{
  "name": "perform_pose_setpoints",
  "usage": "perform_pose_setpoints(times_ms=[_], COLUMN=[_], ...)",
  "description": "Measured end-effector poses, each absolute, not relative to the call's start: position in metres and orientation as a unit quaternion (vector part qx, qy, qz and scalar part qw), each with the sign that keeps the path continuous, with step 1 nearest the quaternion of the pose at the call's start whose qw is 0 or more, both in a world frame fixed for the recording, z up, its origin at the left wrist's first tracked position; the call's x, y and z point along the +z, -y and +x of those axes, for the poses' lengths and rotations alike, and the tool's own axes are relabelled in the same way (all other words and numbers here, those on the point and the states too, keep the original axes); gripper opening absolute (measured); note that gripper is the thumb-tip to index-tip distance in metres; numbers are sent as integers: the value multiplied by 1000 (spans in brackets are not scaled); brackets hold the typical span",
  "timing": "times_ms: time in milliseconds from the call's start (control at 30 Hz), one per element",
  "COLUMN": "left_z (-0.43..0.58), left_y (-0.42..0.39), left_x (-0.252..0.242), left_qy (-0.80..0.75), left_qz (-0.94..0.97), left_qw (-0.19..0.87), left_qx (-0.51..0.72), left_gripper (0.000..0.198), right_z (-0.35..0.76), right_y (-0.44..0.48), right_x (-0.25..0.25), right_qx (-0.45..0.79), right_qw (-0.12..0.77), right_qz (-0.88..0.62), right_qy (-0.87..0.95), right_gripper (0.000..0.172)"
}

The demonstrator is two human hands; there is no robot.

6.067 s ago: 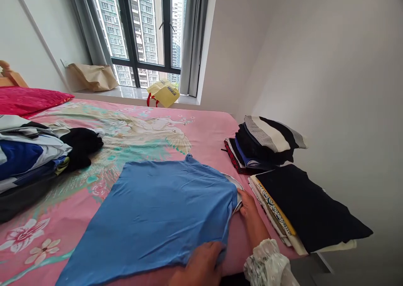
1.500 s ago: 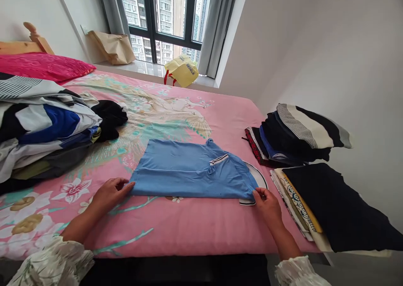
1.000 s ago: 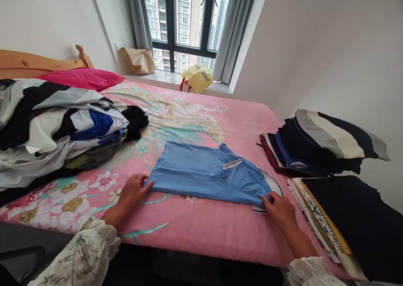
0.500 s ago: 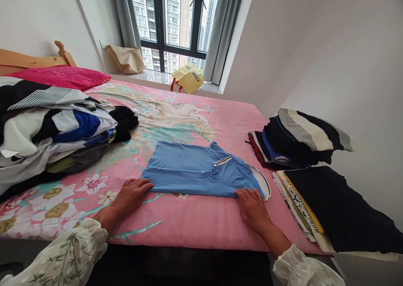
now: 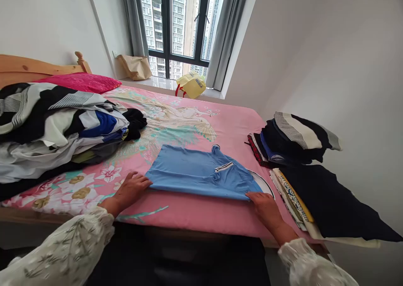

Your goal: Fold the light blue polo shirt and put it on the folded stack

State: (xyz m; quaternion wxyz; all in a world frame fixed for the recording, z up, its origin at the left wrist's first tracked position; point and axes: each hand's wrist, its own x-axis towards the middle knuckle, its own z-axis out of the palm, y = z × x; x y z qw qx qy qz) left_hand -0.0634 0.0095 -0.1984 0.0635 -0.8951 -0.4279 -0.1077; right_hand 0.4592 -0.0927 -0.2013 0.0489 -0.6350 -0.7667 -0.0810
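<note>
A light-blue polo shirt (image 5: 189,168) lies partly folded on the bed, its near side turned inward and a sleeve with a striped cuff lying on top. The white-lined collar points to the right. My left hand (image 5: 134,188) pinches the shirt's near left corner at the hem. At the near right edge, close to the collar, my right hand (image 5: 264,208) has its fingers closed on the cloth. Between the two hands the near edge looks pulled straight and slightly raised off the sheet.
A loose heap of clothes (image 5: 63,131) covers the bed's left side. On the right stand a stack of folded clothes (image 5: 292,141) and a second folded pile topped with black cloth (image 5: 333,202). A pink pillow (image 5: 85,82) and a yellow bag (image 5: 192,84) are farther back.
My fingers have gone from lying on the shirt's near edge to gripping it, and that edge is lifted slightly. The view has shifted a little to the left.
</note>
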Motion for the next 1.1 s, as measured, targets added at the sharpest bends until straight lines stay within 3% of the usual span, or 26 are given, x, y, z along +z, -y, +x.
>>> perform_pose_setpoints(times_ms=[267, 433, 567, 767, 900, 1100], left_z=[-82, -6, 71, 27, -29, 4], left_y=[79, 89, 91, 81, 74, 69], left_x=[-211, -199, -212, -245, -241, -227], left_qy=[443, 391, 333, 524, 632, 479], left_qz=[-889, -908, -928, -841, -767, -865], left_qw=[58, -13, -74, -2, 32, 26], left_qx=[-102, -149, -149, -138, -104, -146], left_gripper=[27, 38, 48, 50, 54, 47], right_z=[452, 368, 289, 334, 372, 319], right_y=[175, 159, 139, 150, 163, 137], right_x=[-222, -203, -218, -272, -273, -235], right_qx=[-54, -16, 23, -48, -48, 7], right_qw=[52, 184, 264, 209, 214, 280], right_qz=[-639, -587, -530, -565, -613, -581], right_qy=[765, 788, 805, 797, 759, 764], right_gripper=[53, 44, 42, 45, 43, 39])
